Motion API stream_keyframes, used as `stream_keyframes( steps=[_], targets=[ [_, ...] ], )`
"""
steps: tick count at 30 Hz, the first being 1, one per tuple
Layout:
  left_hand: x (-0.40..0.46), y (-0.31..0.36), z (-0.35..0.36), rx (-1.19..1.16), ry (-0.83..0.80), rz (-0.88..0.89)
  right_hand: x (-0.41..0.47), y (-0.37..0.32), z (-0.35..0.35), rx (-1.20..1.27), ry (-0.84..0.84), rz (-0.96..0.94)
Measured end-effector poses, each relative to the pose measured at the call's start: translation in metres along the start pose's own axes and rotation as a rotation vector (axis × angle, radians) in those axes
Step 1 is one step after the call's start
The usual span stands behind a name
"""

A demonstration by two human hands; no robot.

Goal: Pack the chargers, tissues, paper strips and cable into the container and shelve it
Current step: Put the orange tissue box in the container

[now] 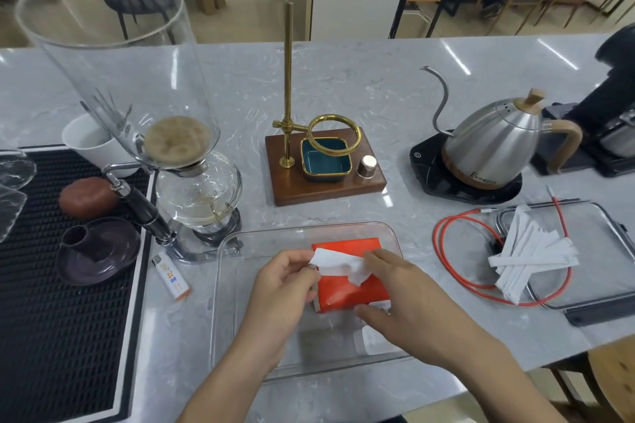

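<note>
Both hands are down inside the clear container (220, 271), working at the orange tissue pack (350, 280) that lies on its floor. My left hand (287, 288) has its fingers curled in and pinches the near-left end of the loose white tissue (338, 266) sticking out of the pack's top; my right hand (405, 299) pinches the other end of that sheet with thumb and forefinger, its remaining fingers curved over the pack's right side and near corner.

I judge the pack light and soft, a slick wrapper that dents under pressure, so I'd take it by its two long edges rather than by the sheet. The tissue itself is flimsy and would tear if tugged; it wants tucking, not pulling.

Something white shows through the container floor just nearer me than the pack, under my right wrist; I cannot tell whether it is a charger.

Right of the container, well apart from both hands, the red cable (457, 252) lies in a limp loop on the worktop (343, 79), partly over a flat lid (598, 299). The paper strips (529, 257) are heaped on that lid, feather-light and likely to scatter, so best pinched as one bundle.
</note>
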State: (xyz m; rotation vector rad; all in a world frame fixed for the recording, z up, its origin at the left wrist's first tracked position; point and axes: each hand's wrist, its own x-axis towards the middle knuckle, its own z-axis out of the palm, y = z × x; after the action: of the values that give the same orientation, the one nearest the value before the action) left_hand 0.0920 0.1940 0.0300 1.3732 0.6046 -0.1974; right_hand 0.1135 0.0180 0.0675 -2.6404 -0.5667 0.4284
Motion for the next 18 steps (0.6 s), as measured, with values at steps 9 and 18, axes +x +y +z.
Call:
stream_keyframes(
  steps=[9, 18],
  targets=[
    [-0.013, 0.014, -0.005, -0.149, 0.004, 0.099, -0.009, 0.000, 0.002, -0.002, 0.141, -0.030],
    [-0.017, 0.009, -0.012, 0.801, 0.079, 0.745, -0.026, 0.011, 0.000, -0.085, 0.279, -0.018]
  ],
)
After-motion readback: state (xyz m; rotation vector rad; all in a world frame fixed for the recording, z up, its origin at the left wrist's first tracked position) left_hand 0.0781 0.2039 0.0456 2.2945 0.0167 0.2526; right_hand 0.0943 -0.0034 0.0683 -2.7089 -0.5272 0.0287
